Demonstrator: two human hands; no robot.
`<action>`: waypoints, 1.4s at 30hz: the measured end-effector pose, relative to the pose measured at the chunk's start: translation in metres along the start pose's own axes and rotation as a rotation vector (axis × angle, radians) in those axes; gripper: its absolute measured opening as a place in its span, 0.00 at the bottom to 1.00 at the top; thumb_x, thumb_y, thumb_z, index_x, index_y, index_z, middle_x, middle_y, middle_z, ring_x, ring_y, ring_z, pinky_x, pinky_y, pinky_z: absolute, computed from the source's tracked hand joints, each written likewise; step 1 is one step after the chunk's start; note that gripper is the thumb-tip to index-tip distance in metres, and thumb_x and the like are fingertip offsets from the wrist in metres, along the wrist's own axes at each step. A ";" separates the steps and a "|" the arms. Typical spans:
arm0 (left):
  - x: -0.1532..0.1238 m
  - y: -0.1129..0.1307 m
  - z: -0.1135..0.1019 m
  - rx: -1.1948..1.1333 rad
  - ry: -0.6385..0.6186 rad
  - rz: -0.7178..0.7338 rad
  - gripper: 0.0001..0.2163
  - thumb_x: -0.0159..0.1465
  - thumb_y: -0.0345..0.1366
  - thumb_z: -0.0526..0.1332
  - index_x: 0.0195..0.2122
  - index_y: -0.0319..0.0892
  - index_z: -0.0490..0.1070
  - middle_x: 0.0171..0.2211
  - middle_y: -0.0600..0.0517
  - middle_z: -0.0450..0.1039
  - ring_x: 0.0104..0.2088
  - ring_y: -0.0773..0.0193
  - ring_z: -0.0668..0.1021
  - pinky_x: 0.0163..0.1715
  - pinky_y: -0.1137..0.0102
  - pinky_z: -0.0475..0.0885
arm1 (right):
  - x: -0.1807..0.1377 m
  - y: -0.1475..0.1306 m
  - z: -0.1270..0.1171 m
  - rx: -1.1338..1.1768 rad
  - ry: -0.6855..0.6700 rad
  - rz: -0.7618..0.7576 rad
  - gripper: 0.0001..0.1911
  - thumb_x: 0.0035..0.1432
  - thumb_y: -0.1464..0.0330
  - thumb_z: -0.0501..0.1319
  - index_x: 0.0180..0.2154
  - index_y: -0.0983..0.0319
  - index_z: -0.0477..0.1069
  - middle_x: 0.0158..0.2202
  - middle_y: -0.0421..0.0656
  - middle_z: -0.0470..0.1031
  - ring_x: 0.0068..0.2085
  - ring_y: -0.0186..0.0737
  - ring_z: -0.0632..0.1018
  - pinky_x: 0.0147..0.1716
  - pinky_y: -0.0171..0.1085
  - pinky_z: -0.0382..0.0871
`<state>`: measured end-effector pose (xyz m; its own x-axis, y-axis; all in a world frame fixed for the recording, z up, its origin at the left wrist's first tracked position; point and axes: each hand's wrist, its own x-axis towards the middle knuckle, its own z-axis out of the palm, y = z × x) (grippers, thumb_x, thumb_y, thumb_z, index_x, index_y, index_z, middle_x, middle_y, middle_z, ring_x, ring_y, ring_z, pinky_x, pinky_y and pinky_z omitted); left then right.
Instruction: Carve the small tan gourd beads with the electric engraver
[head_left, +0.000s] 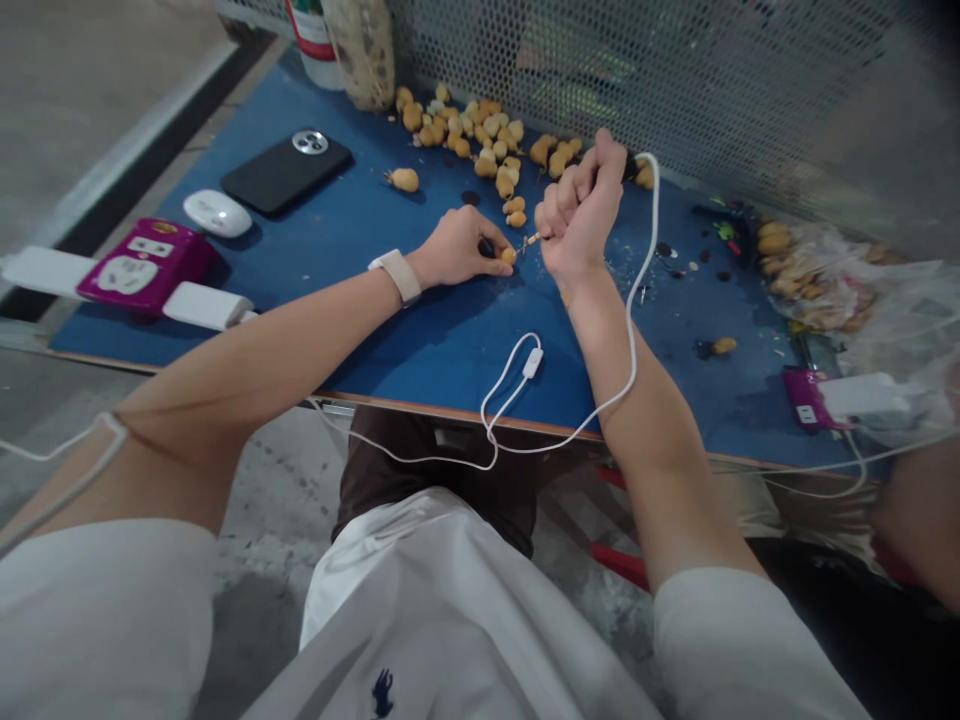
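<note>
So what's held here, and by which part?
The left hand pinches a small gourd by its sides; the right hand grips a corded tool around its handle.

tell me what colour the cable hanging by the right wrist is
White; the cable shows best in the head view.

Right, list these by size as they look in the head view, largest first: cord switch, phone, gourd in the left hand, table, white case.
1. Table
2. Phone
3. White case
4. Cord switch and gourd, unranked: both look small, and the fingers partly cover the gourd.
</note>
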<state>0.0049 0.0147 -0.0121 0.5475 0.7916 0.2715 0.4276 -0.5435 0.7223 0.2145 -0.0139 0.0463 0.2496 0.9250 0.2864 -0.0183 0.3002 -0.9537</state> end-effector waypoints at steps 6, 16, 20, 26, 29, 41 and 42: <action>0.000 0.001 0.000 -0.014 0.008 0.007 0.17 0.65 0.48 0.88 0.50 0.45 0.98 0.46 0.44 0.96 0.48 0.48 0.91 0.54 0.58 0.85 | -0.008 -0.007 0.005 -0.016 0.034 0.066 0.56 0.49 0.10 0.63 0.31 0.51 0.43 0.22 0.38 0.44 0.26 0.53 0.62 0.25 0.57 0.68; -0.001 0.002 -0.001 0.005 -0.001 0.008 0.15 0.67 0.45 0.87 0.51 0.45 0.98 0.47 0.43 0.96 0.47 0.49 0.91 0.54 0.57 0.85 | -0.010 -0.007 0.008 0.071 0.010 0.052 0.55 0.50 0.13 0.68 0.30 0.51 0.43 0.22 0.38 0.44 0.26 0.51 0.56 0.25 0.55 0.65; -0.002 0.002 -0.001 -0.004 0.002 0.006 0.17 0.66 0.49 0.88 0.50 0.45 0.98 0.46 0.43 0.96 0.48 0.49 0.91 0.54 0.57 0.86 | -0.009 -0.005 0.005 0.047 0.012 0.029 0.56 0.53 0.12 0.66 0.29 0.51 0.42 0.23 0.38 0.44 0.26 0.51 0.57 0.24 0.55 0.67; -0.002 0.002 -0.003 -0.051 -0.002 0.000 0.15 0.66 0.48 0.88 0.48 0.47 0.97 0.45 0.45 0.96 0.49 0.48 0.91 0.53 0.57 0.85 | -0.004 -0.004 -0.001 0.032 0.037 0.029 0.56 0.55 0.16 0.72 0.30 0.51 0.42 0.21 0.35 0.41 0.23 0.48 0.56 0.20 0.51 0.64; -0.002 0.003 -0.004 -0.042 -0.009 0.009 0.15 0.66 0.49 0.87 0.48 0.47 0.97 0.46 0.44 0.96 0.48 0.48 0.91 0.53 0.56 0.84 | -0.001 -0.001 -0.002 0.123 0.062 0.062 0.54 0.57 0.16 0.71 0.29 0.50 0.45 0.20 0.35 0.42 0.22 0.46 0.57 0.19 0.51 0.65; 0.003 -0.003 0.002 0.002 0.009 -0.009 0.15 0.64 0.46 0.87 0.49 0.48 0.97 0.44 0.45 0.96 0.48 0.49 0.91 0.50 0.60 0.83 | -0.008 -0.002 0.013 0.203 0.032 0.049 0.53 0.54 0.14 0.69 0.28 0.48 0.44 0.21 0.37 0.43 0.25 0.49 0.55 0.24 0.53 0.62; 0.003 -0.004 0.002 0.007 0.010 -0.014 0.15 0.63 0.46 0.87 0.49 0.48 0.98 0.45 0.45 0.96 0.48 0.48 0.91 0.51 0.59 0.83 | -0.009 -0.003 0.014 0.195 0.017 0.024 0.54 0.55 0.13 0.67 0.27 0.49 0.43 0.22 0.38 0.42 0.25 0.49 0.54 0.24 0.54 0.60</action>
<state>0.0066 0.0183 -0.0153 0.5340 0.8018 0.2683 0.4402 -0.5346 0.7214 0.1987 -0.0201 0.0476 0.2635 0.9288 0.2605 -0.2114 0.3191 -0.9238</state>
